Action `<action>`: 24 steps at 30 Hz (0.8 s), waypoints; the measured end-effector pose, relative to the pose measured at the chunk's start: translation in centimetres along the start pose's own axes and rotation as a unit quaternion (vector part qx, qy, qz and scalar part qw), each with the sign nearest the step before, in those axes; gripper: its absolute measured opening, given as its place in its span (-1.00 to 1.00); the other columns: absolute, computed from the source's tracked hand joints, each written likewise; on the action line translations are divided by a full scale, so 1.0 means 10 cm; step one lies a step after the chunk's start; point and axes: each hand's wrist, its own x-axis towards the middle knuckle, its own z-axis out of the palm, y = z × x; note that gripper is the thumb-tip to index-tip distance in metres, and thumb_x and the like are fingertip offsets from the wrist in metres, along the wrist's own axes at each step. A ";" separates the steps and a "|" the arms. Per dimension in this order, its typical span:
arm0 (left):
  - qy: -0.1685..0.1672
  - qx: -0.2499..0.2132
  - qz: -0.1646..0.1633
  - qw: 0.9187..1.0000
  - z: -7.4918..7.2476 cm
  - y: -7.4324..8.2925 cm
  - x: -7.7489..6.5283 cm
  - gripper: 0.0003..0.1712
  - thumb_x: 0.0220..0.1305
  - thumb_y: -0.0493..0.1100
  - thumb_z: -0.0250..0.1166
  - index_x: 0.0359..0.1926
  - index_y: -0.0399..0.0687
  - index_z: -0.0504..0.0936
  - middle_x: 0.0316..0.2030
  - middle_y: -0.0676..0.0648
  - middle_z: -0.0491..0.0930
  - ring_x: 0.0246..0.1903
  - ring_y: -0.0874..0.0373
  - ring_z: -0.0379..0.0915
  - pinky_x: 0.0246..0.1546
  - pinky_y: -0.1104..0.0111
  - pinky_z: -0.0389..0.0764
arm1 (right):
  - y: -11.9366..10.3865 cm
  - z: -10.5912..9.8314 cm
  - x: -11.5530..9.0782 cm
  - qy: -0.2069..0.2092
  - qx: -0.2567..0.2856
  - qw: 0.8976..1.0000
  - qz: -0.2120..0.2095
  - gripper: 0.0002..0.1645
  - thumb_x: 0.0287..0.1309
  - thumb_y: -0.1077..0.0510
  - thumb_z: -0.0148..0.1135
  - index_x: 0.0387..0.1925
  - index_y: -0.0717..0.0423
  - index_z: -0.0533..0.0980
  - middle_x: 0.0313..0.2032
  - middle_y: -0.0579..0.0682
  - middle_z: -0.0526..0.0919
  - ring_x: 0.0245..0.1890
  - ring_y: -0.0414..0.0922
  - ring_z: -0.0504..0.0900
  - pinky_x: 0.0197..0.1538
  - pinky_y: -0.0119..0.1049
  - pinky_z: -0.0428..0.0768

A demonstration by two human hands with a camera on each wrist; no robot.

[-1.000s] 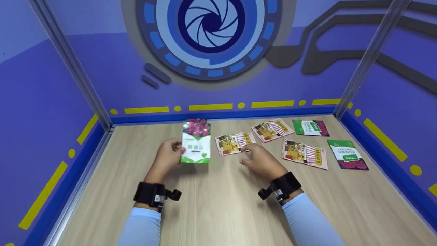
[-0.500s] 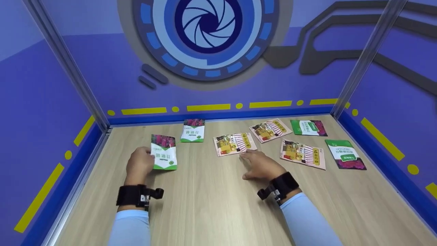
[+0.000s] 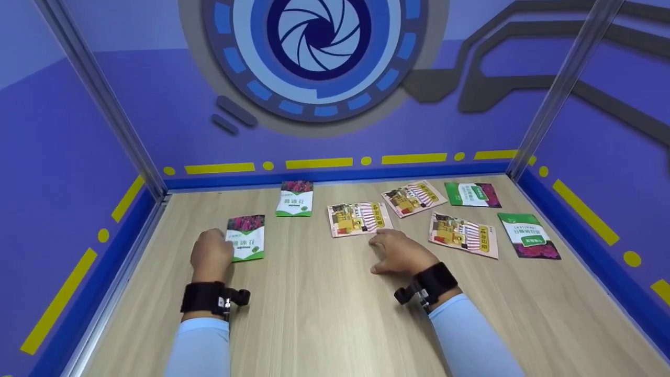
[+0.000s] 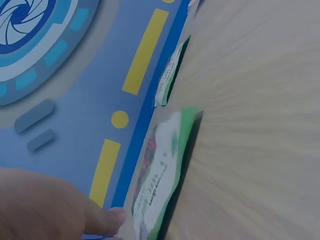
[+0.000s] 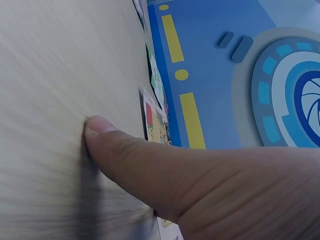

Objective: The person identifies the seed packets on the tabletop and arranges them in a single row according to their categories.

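A green-and-white seed packet (image 3: pixel 247 238) with a pink flower picture lies at the left of the table. My left hand (image 3: pixel 211 254) is right at its left edge, overlapping it in the head view. In the left wrist view the thumb (image 4: pixel 112 220) stands slightly apart from the packet, which bows a little above its shadow. My right hand (image 3: pixel 403 252) rests on the table with relaxed fingers, its fingertips at the lower right edge of a pink illustrated packet (image 3: pixel 356 219). The right thumb (image 5: pixel 107 132) touches the tabletop.
Another green-and-white packet (image 3: pixel 294 199) lies near the back wall. Two more pink packets (image 3: pixel 413 198) (image 3: pixel 463 235) and two green ones with magenta flowers (image 3: pixel 472 194) (image 3: pixel 528 235) lie to the right. Printed panels enclose the wooden table (image 3: pixel 309 303).
My left hand has moved left and towards me with a flower packet, which now lies flatter on the table. The other flower packet stayed at the back. The right hand has barely moved.
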 end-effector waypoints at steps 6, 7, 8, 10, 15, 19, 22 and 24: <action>-0.041 0.037 0.075 0.996 0.09 0.20 -0.07 -0.44 0.58 -0.08 0.42 0.39 -0.37 0.69 0.39 -0.53 0.55 0.38 -0.47 0.54 0.35 -0.31 0.62 | 0.01 -0.01 0.01 0.002 -0.005 1.000 -0.006 -0.13 0.18 -0.01 0.77 0.44 0.18 0.65 0.63 0.30 0.47 0.71 0.31 0.36 0.76 0.23 0.32; -0.045 0.047 0.084 0.994 0.11 0.22 -0.08 -0.45 0.58 -0.07 0.44 0.39 -0.34 0.70 0.41 -0.52 0.55 0.39 -0.47 0.53 0.35 -0.31 0.62 | 0.01 -0.01 0.01 0.001 -0.005 1.000 -0.005 -0.13 0.18 -0.01 0.77 0.44 0.18 0.65 0.64 0.30 0.47 0.71 0.32 0.36 0.76 0.23 0.32; -0.047 0.058 0.092 0.993 0.12 0.24 -0.09 -0.45 0.57 -0.07 0.46 0.39 -0.31 0.71 0.41 -0.51 0.56 0.40 -0.46 0.54 0.35 -0.33 0.62 | 0.00 -0.01 0.01 0.000 -0.005 1.000 -0.003 -0.13 0.18 -0.02 0.77 0.44 0.17 0.65 0.64 0.29 0.47 0.71 0.31 0.36 0.76 0.22 0.32; -0.052 0.078 0.096 0.991 0.14 0.25 -0.10 -0.47 0.57 -0.08 0.46 0.38 -0.29 0.72 0.41 -0.49 0.57 0.39 -0.45 0.54 0.35 -0.35 0.61 | 0.00 -0.01 0.02 -0.002 -0.004 1.000 0.004 -0.13 0.19 -0.03 0.77 0.46 0.15 0.64 0.65 0.28 0.46 0.72 0.30 0.35 0.76 0.22 0.31; -0.058 0.096 0.089 0.990 0.14 0.20 -0.09 -0.48 0.61 -0.14 0.40 0.43 -0.32 0.68 0.36 -0.46 0.60 0.37 -0.42 0.53 0.38 -0.37 0.55 | -0.01 -0.01 0.03 -0.006 -0.004 1.000 0.012 -0.12 0.21 -0.05 0.76 0.48 0.12 0.63 0.65 0.25 0.46 0.73 0.28 0.34 0.78 0.21 0.29; -0.045 0.100 0.093 0.990 0.14 0.14 -0.07 -0.48 0.64 -0.16 0.35 0.45 -0.34 0.65 0.35 -0.47 0.62 0.37 -0.43 0.53 0.35 -0.38 0.57 | -0.02 -0.01 0.01 -0.009 -0.003 1.000 0.013 -0.12 0.20 -0.05 0.76 0.48 0.11 0.63 0.66 0.25 0.45 0.74 0.29 0.32 0.78 0.23 0.28; -0.036 0.102 0.093 0.990 0.14 0.12 -0.06 -0.50 0.64 -0.17 0.33 0.44 -0.35 0.65 0.34 -0.48 0.62 0.38 -0.44 0.52 0.32 -0.38 0.59 | -0.02 -0.01 0.00 -0.010 0.000 1.000 0.014 -0.13 0.21 -0.05 0.75 0.48 0.11 0.63 0.67 0.24 0.43 0.74 0.28 0.30 0.78 0.22 0.27; -0.034 0.103 0.089 0.990 0.14 0.10 -0.06 -0.51 0.64 -0.17 0.33 0.42 -0.37 0.66 0.33 -0.48 0.62 0.37 -0.45 0.53 0.31 -0.37 0.60 | -0.02 -0.01 0.00 -0.010 0.003 1.000 0.015 -0.13 0.22 -0.05 0.75 0.49 0.11 0.63 0.68 0.24 0.42 0.75 0.27 0.30 0.79 0.22 0.26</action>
